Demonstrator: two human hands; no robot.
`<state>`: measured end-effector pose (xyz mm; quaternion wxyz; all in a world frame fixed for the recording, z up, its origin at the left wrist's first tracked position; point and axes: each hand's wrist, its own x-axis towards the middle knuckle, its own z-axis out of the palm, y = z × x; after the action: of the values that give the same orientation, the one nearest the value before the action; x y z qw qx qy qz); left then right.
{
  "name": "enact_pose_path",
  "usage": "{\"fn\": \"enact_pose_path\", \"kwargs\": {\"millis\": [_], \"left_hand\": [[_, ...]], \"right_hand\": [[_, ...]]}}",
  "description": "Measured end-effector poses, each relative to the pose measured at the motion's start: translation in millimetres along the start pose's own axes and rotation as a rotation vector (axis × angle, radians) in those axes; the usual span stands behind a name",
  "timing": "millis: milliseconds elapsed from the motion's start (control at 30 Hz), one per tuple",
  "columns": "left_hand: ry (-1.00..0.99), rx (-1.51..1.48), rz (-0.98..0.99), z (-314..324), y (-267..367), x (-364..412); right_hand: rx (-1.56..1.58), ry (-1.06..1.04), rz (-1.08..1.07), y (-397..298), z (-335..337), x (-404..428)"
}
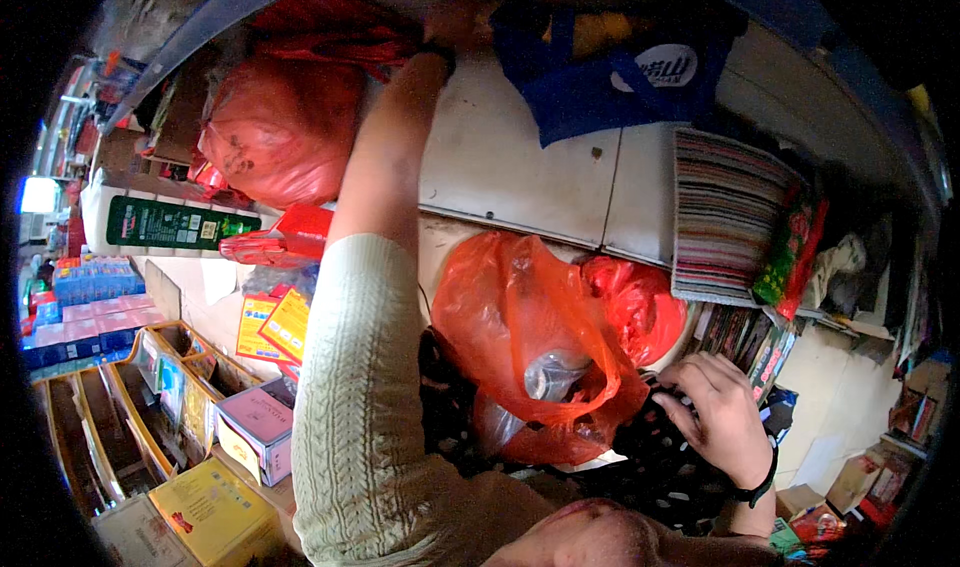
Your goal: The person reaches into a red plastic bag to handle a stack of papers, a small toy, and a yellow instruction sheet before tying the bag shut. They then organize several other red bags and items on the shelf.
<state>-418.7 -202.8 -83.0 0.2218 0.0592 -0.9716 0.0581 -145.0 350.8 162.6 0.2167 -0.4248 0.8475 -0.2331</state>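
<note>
My left arm, in a cream knit sleeve, reaches up across the view to a shelf. My left hand [459, 25] is dim and blurred there, between a red plastic bag [337, 38] and a blue cloth bag [600, 86] with a white printed patch; its fingers cannot be made out. At lower right, my right hand [712, 409] has bent fingers against black spotted fabric [645, 447]; whether it grips the fabric is unclear. Left of it stands an orange-red plastic bag [487, 304], its handle loop raised and clear plastic showing inside. A brighter red bag [637, 312] is behind it.
Pale panels [517, 169] back the shelf. A full red bag [285, 131] and a white bottle [172, 222] with a green label are at left. Below them are divided bins [127, 409], a pink box [259, 417] and a yellow box [217, 511]. A striped woven mat [727, 222] hangs right.
</note>
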Motion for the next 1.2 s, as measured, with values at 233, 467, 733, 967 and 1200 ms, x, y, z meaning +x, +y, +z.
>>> {"fn": "enact_pose_path", "kwargs": {"millis": [233,467,733,967,1200], "left_hand": [[0.203,0.057,0.139,-191,-37,-46],[0.279,-0.574,-0.373,-280,-69,-224],[0.451,-0.77,-0.989,-354,-71,-520],[0.388,-0.176,-1.525,-360,-9,-671],[0.2,-0.046,-1.451,-256,-25,-712]], "right_hand": [[-0.054,0.036,-0.045,-12,-1,-17],[-0.031,0.04,-0.2,-25,-5,-12],[0.004,0.051,-0.177,-21,1,-3],[-0.012,-0.022,-0.14,-22,12,2],[0.059,0.019,-0.098,-6,16,8]]}}
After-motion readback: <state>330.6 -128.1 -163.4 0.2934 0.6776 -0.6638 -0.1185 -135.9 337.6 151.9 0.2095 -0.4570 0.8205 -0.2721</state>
